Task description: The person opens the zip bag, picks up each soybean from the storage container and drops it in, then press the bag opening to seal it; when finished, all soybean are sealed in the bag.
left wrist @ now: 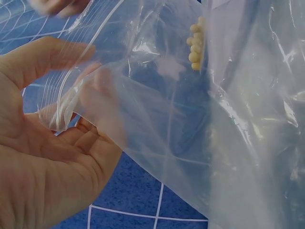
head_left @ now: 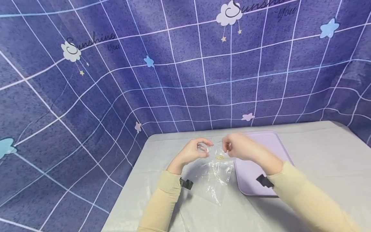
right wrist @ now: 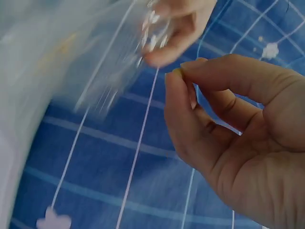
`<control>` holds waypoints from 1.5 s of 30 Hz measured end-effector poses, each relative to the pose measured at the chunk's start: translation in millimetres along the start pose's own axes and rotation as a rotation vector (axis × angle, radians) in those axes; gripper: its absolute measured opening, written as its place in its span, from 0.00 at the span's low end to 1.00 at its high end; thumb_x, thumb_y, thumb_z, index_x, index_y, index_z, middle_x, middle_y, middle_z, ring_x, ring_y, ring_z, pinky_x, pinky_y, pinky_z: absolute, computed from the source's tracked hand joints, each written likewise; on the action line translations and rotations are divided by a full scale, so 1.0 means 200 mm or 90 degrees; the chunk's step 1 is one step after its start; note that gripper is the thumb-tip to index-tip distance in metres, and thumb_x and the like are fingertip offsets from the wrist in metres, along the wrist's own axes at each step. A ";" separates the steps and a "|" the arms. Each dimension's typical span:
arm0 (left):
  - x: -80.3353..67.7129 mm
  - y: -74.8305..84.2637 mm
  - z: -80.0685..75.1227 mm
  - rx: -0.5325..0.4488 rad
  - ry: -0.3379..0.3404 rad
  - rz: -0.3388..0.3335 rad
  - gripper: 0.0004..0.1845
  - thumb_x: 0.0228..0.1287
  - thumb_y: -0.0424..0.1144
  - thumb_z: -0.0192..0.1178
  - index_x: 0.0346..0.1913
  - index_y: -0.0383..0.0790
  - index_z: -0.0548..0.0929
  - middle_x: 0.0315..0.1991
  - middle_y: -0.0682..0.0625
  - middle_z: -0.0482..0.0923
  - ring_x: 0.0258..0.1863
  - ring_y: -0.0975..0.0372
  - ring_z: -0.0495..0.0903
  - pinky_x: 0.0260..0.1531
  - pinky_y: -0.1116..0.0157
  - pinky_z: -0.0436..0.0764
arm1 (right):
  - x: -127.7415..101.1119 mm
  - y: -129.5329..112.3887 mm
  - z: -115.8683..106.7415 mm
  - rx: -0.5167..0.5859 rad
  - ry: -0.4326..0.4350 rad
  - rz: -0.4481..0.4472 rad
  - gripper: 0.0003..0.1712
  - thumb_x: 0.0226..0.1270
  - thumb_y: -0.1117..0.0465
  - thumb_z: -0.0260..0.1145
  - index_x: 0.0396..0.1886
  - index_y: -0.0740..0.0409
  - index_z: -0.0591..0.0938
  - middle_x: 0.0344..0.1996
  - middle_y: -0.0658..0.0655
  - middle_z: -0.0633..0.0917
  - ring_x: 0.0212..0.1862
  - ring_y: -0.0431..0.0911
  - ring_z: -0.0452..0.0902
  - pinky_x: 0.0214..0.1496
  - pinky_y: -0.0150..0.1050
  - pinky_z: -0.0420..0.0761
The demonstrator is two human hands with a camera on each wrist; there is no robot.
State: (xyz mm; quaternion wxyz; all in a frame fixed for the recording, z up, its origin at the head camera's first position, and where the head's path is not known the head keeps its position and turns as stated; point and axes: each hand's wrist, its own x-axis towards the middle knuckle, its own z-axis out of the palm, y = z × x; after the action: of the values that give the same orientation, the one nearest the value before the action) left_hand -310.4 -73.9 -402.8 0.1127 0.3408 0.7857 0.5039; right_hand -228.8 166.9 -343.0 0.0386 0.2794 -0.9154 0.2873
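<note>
A clear zip bag (head_left: 213,183) hangs over the table, held near its zip edge by my left hand (head_left: 191,151). In the left wrist view the ridged zip edge (left wrist: 59,107) passes between thumb and fingers. Several small round yellow beans (left wrist: 195,45), like soybeans, lie together inside the bag. Just right of the bag's top is my right hand (head_left: 242,146). The right wrist view shows its thumb and forefinger pinching a tiny yellowish piece (right wrist: 177,72), probably one such bean, mostly hidden by the fingertips. That hand looks apart from the plastic there.
A light purple tray (head_left: 246,187) lies on the pale table cover (head_left: 139,190), partly beneath my right forearm. Behind the table hangs a blue gridded cloth (head_left: 185,74). Dark camera mounts (head_left: 186,184) sit at both wrists.
</note>
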 end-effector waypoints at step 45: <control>-0.14 0.14 -0.17 -0.070 0.072 0.099 0.21 0.63 0.26 0.67 0.60 0.33 0.80 0.56 0.38 0.80 0.48 0.48 0.81 0.46 0.60 0.83 | -0.05 0.23 0.09 0.164 0.186 0.025 0.02 0.65 0.63 0.74 0.32 0.55 0.90 0.30 0.48 0.90 0.38 0.44 0.86 0.45 0.41 0.85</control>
State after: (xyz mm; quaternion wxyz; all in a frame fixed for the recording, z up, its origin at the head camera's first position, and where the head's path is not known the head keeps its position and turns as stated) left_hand -294.9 -108.4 -366.8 0.0472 0.3654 0.7329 0.5720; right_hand -243.8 194.4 -383.2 0.1292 0.2191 -0.8610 0.4404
